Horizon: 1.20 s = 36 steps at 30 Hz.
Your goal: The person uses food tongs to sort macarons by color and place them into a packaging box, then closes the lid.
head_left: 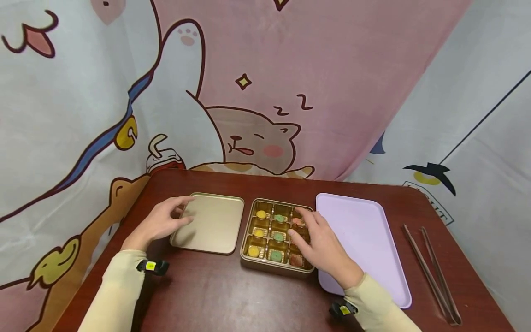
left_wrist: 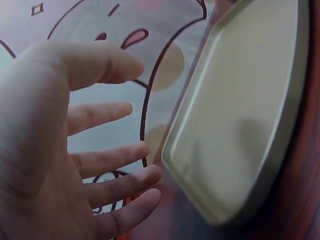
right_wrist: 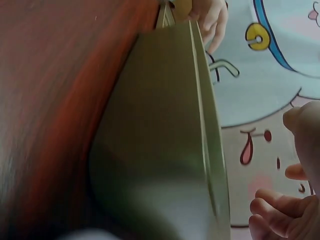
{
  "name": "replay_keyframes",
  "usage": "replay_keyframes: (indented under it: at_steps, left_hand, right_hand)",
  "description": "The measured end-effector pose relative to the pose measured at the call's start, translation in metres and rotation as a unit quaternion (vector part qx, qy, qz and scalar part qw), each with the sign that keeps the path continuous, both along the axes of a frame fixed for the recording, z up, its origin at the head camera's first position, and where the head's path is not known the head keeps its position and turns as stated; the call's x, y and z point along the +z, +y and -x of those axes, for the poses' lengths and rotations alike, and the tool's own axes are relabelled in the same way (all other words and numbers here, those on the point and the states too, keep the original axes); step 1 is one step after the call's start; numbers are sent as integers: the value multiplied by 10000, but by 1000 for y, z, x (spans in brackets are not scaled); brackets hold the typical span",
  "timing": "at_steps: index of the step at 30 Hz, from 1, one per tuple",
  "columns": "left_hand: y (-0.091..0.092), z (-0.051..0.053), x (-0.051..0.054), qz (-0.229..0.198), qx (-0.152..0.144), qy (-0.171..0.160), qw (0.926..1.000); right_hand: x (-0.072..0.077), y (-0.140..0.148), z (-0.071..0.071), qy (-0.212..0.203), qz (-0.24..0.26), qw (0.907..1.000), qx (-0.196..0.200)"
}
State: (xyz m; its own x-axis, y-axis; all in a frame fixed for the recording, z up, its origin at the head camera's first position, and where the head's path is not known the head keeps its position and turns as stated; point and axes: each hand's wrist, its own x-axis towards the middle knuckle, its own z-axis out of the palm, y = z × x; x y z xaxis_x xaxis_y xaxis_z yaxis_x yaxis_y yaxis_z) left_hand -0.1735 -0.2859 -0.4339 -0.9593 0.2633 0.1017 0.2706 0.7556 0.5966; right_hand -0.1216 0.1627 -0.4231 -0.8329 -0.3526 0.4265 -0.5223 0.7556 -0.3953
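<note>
My left hand hovers over the left edge of a shallow gold tin lid, inner side up. In the left wrist view its fingers are spread, relaxed and apart from the lid. To the lid's right stands an open gold tin, its insert divided into compartments. Small yellow pieces, green pieces and reddish pieces sit inside. Above the tin's right side is my right hand, fingers loosely bent and holding nothing; it hides part of the right column. The right wrist view shows the tin's wall close up.
A lavender tray lies right of the tin, partly under the right forearm. Metal tongs lie spread at the far right of the dark red wooden table. A cartoon-printed cloth hangs behind the table.
</note>
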Motion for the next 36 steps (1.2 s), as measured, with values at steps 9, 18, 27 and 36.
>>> replay_keyframes:
  at_steps: [9,18,27,36]
  left_hand:
    - [-22,8,-14,390,131,-212,9989]
    - [-24,16,-25,703,-37,-268,9972]
    - [-21,23,-33,1390,-322,-78,9897]
    - [-23,25,-39,1708,-516,136,9839]
  right_hand:
    - [0,-33,-5,-194,-90,9993,309]
    - [1,-54,-8,-247,-23,9980,583]
    - [1,-59,-9,-302,-48,9979,568]
    - [-1,-60,-10,-303,-40,9980,548]
